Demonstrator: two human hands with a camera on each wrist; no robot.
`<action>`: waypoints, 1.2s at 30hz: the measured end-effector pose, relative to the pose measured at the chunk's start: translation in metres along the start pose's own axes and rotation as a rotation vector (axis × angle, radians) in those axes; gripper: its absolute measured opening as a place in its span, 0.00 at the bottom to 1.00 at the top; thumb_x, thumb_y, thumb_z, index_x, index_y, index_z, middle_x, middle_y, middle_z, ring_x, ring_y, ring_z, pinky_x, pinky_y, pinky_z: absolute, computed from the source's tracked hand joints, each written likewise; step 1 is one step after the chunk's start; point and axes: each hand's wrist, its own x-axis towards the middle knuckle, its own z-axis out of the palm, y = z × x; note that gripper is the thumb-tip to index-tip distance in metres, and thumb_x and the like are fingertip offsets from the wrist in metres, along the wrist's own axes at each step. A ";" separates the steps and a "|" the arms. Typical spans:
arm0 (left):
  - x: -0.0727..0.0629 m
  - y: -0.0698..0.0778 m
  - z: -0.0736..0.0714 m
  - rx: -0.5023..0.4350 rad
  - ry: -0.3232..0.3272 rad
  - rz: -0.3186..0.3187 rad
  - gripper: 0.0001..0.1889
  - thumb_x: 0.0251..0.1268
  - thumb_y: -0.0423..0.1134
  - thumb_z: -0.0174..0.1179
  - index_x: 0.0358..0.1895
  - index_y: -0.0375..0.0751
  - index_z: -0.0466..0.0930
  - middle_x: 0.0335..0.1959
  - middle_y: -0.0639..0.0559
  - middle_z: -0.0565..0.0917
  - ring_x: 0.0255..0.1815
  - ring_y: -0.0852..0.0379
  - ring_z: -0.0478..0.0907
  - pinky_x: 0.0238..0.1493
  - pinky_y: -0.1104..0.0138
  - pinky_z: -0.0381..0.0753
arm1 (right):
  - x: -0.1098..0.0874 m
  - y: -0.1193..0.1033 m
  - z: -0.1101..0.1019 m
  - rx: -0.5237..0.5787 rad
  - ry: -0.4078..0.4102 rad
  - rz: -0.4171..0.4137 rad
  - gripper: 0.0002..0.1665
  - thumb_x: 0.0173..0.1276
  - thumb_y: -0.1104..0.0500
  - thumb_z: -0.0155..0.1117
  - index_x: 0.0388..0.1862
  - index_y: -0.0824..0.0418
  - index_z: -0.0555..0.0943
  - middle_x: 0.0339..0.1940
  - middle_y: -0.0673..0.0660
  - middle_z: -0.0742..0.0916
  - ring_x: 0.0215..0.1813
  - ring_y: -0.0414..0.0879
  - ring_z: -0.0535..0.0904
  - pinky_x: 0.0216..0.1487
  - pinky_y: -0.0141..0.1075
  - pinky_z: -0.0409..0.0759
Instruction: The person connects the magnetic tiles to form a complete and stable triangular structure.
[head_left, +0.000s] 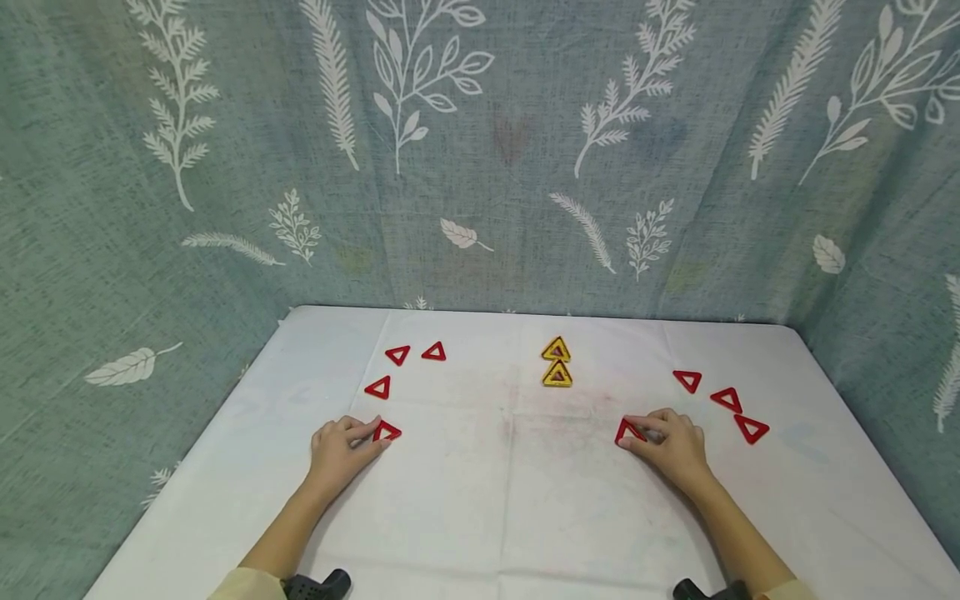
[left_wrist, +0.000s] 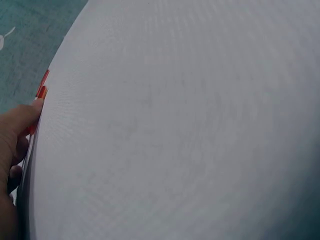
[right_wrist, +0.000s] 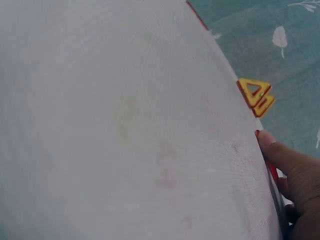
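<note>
My left hand pinches a small red triangle frame between thumb and finger, close over the white table. On the other side, my right hand holds a similar red triangle by its edge, thumb on the near side. Between and beyond the hands, two yellow triangles touch, one behind the other. The right wrist view shows red edges along these yellow pieces. In the left wrist view, the left hand appears at the left edge, with red pieces by its fingertips.
Three red triangles lie beyond the left hand, spaced apart. Three more red triangles lie to the right of the right hand. A creased white cloth covers the table, and a green leaf-patterned curtain hangs around its back and sides.
</note>
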 end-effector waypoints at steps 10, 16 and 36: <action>-0.001 0.018 0.006 -0.028 -0.102 0.020 0.24 0.53 0.44 0.69 0.54 0.42 0.81 0.34 0.51 0.76 0.40 0.51 0.67 0.56 0.45 0.46 | -0.006 -0.007 0.002 -0.006 -0.036 0.022 0.28 0.48 0.45 0.76 0.48 0.55 0.86 0.37 0.54 0.79 0.40 0.48 0.69 0.40 0.45 0.59; -0.001 0.035 0.015 -0.053 -0.143 0.053 0.24 0.52 0.44 0.69 0.54 0.42 0.81 0.33 0.53 0.75 0.42 0.51 0.67 0.55 0.45 0.46 | -0.011 -0.010 0.008 0.011 0.007 -0.024 0.26 0.46 0.48 0.78 0.45 0.55 0.87 0.34 0.51 0.80 0.35 0.45 0.67 0.38 0.42 0.55; -0.005 0.084 0.053 -0.132 -0.234 0.191 0.22 0.51 0.47 0.70 0.52 0.46 0.83 0.32 0.61 0.72 0.40 0.58 0.64 0.57 0.46 0.46 | -0.017 -0.033 0.020 0.042 -0.038 -0.101 0.23 0.46 0.47 0.77 0.43 0.53 0.88 0.31 0.46 0.79 0.35 0.42 0.66 0.38 0.41 0.55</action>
